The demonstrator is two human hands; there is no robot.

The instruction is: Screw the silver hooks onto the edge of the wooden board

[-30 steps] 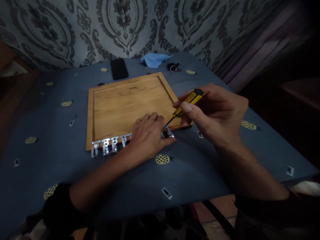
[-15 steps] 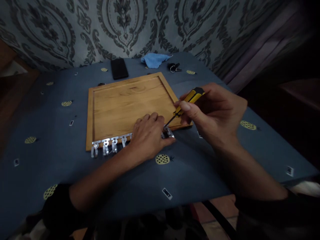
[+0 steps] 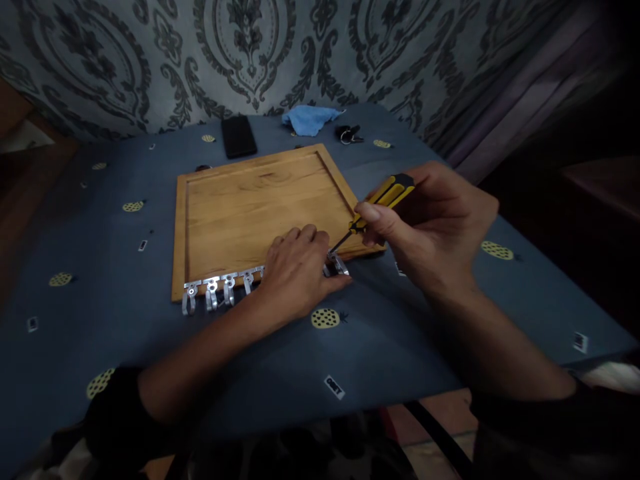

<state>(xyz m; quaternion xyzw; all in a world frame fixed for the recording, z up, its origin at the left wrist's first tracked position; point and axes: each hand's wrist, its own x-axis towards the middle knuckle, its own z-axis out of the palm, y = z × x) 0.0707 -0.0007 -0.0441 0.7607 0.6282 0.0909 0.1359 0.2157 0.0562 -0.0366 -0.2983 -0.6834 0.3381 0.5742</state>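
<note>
A wooden board (image 3: 250, 207) with a raised frame lies on the table. Along its near edge runs a silver hook rail (image 3: 213, 281) with several metal hooks. My left hand (image 3: 300, 273) covers the middle of the rail, its fingers curled on the wood and its thumb beside the rightmost hook (image 3: 340, 265), holding the rail against the board. In my right hand (image 3: 435, 227) is a yellow and black screwdriver (image 3: 387, 193), gripped between thumb and fingers. Its shaft slants down to the left, and the tip meets the rail's right end. A screw there is too small to make out.
A black phone (image 3: 239, 137), a blue cloth (image 3: 310, 121) and a small dark item with a metal ring (image 3: 349, 134) lie behind the board. The blue pineapple-print tablecloth (image 3: 240, 373) ends near my body. A patterned curtain (image 3: 170, 60) hangs at the back.
The screwdriver handle and my right hand have shifted slightly to the right and turned a little. My left hand, the board and the rail stay where they were.
</note>
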